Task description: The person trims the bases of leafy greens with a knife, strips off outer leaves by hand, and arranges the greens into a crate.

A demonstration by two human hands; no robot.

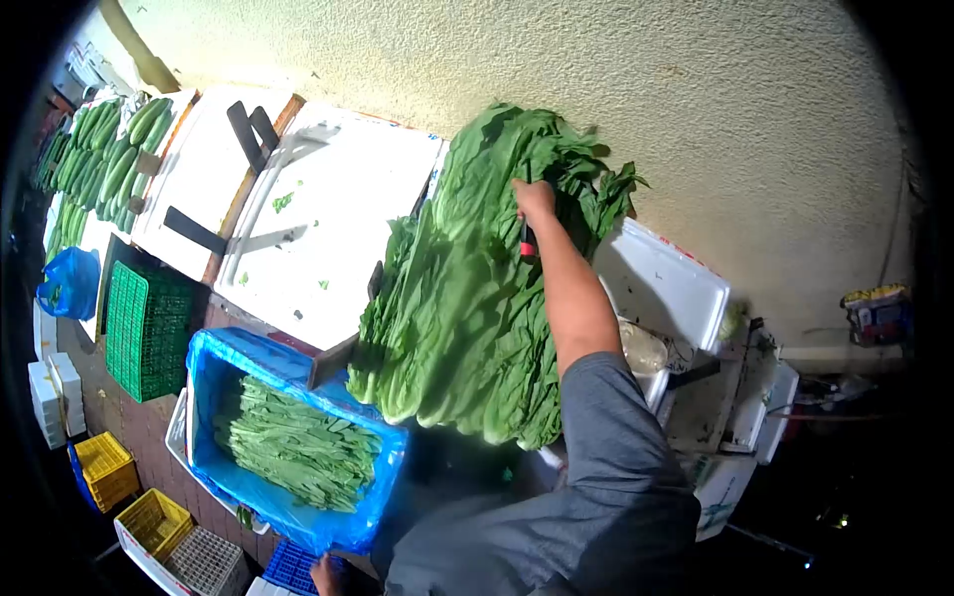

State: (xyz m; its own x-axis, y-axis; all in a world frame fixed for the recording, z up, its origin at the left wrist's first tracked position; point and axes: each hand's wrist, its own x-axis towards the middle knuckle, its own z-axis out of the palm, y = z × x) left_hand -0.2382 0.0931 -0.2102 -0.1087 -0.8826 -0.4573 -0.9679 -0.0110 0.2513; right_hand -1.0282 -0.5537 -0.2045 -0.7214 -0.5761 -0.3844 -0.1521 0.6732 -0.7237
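My right hand (537, 202) reaches over a big pile of leafy green vegetables (467, 288), near its far end. Its fingers are closed around a slim black tool with a red end (528, 241); the tool's exact kind is not clear. The pile's pale stem ends face me. At the bottom edge, my left hand (326, 574) is only partly in view, low beside a foam box lined with blue plastic (373, 531); its fingers do not show clearly. Inside the box lies a layer of leafy greens (298, 447).
White boards (328, 214) with leaf scraps adjoin the pile at left, with black plates standing on them. Beyond lie several long green gourds (119, 149). Green (149, 328) and yellow crates (104, 467) stand on the floor. A textured wall (715, 129) rises behind; a white foam lid (666, 283) leans right.
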